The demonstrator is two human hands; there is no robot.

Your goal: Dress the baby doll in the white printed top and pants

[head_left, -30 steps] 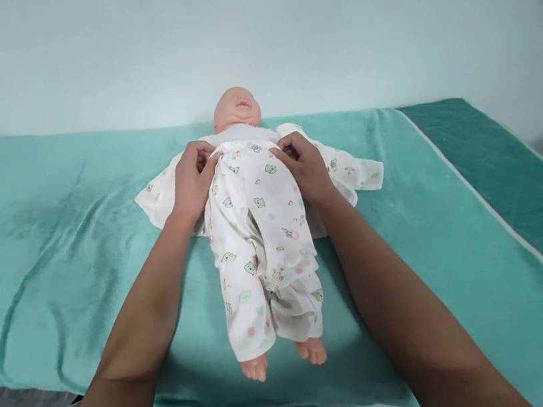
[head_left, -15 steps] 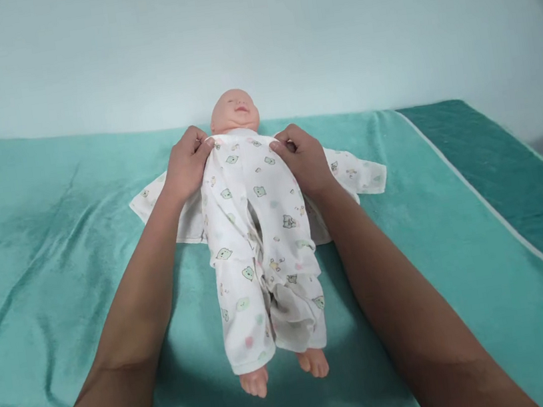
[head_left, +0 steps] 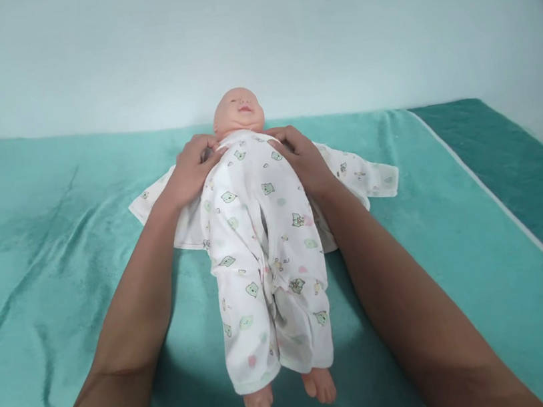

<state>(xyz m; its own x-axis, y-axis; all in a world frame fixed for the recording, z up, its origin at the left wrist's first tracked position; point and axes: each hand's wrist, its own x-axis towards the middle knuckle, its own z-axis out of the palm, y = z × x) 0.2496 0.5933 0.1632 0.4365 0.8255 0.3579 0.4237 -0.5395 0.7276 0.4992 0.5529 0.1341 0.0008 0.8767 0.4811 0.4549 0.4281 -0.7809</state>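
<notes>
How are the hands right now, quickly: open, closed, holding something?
Left hand: part-closed at the printed trousers, by their top edge; firm grip cannot be told.
Right hand: part-closed opposite; firm grip cannot be told.

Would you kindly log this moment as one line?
left hand: at top of trousers | right hand: same, opposite side | doll: face up on green sheet | shirt: sleeves spread | feet: bare

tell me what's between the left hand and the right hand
In the head view, the upper part of the printed trousers lies between the left hand and right hand, covering the front of the doll.
</notes>
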